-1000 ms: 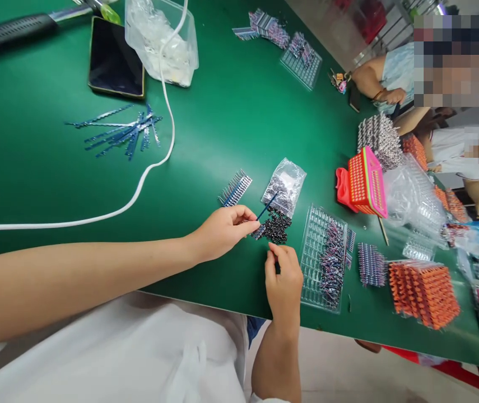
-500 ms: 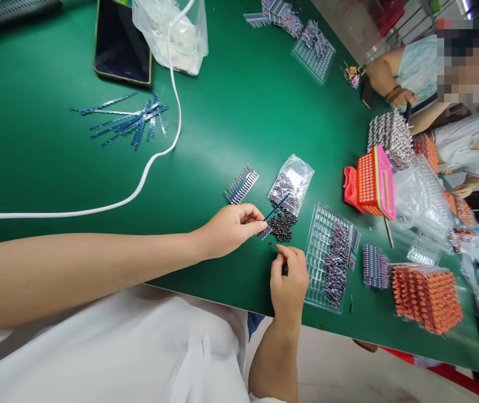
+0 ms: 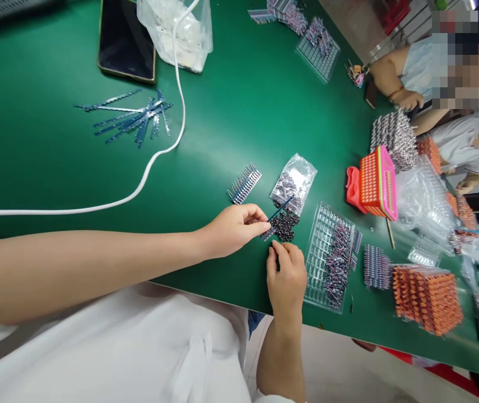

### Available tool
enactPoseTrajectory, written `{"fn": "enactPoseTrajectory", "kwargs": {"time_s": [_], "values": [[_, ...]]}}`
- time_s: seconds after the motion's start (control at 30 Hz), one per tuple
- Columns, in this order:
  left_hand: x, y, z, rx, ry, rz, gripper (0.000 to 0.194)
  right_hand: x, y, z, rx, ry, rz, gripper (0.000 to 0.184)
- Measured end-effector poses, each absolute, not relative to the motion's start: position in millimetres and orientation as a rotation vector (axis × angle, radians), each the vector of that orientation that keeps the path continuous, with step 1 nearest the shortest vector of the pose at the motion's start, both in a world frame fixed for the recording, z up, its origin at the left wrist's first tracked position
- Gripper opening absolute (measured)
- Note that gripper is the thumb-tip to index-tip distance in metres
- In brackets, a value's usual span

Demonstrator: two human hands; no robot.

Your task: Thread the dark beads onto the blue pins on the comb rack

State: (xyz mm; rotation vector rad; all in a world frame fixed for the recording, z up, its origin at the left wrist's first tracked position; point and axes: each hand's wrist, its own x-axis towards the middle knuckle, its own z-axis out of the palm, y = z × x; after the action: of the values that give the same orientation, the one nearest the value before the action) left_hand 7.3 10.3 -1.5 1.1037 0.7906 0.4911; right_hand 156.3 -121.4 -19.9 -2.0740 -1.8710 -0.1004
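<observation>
My left hand (image 3: 239,229) is closed in a pinch on a dark blue strip (image 3: 282,207) that slants up to the right; a row of small pinned parts shows under the fingertips. Just below it, my right hand (image 3: 287,274) has thumb and fingers curled together close to the strip's lower end; whatever is in the fingertips is too small to make out. Beside both hands lies a heap of small black bead-like pieces (image 3: 285,225), spilling from a clear plastic bag (image 3: 297,178). Left of the bag rests another strip with thin metal pins (image 3: 244,183).
Right of my hands is a clear tray (image 3: 317,257) with pinned parts, then a stack of orange pieces (image 3: 427,299) and a pink-and-orange basket (image 3: 372,182). A white cable (image 3: 149,168), blue strips (image 3: 138,117) and a tablet-like device (image 3: 125,42) lie left. Other people sit at right.
My right hand has moved slightly up and left, bringing its fingertips closer to the strip in my left hand. The left hand keeps its pinch; the view has shifted a little.
</observation>
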Motion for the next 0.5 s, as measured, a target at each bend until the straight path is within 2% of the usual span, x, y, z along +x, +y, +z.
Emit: {"fn": "enactPoseTrajectory", "kwargs": {"time_s": [0.27,0.5], "values": [[7,7,0,1.116,0.769,0.458,0.014,156,-114,-23,-2.096,-1.745,0.011,0.014],[5,-1,2,1.146,0.572,0.384,0.013,148,-127,-7,-1.905,-1.201,0.345,0.011]]}}
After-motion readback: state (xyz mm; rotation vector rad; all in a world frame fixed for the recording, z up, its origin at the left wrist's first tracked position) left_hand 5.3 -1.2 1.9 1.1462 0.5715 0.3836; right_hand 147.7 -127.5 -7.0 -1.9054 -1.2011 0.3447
